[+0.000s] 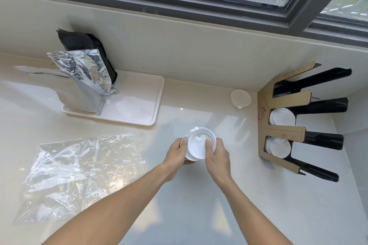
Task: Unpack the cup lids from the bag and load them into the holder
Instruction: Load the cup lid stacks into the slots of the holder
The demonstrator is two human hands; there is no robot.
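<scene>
A stack of white cup lids (197, 146) is held over the middle of the counter between both hands. My left hand (178, 154) grips its left side and underside. My right hand (216, 154) grips its right side, thumb on the top lid. The clear plastic bag (79, 175) lies flat and crumpled on the counter at the left. The cardboard and black holder (282, 129) stands at the right, with white lids in its second slot (281, 118) and third slot (277, 147). A single lid (240, 98) lies on the counter near the wall.
A white tray (135, 105) at the back left carries a silver foil pouch (87, 79) and a black pouch (79, 41) leaning on the wall. A dark window frame (179, 2) runs along the back. The wall corner sits behind the holder.
</scene>
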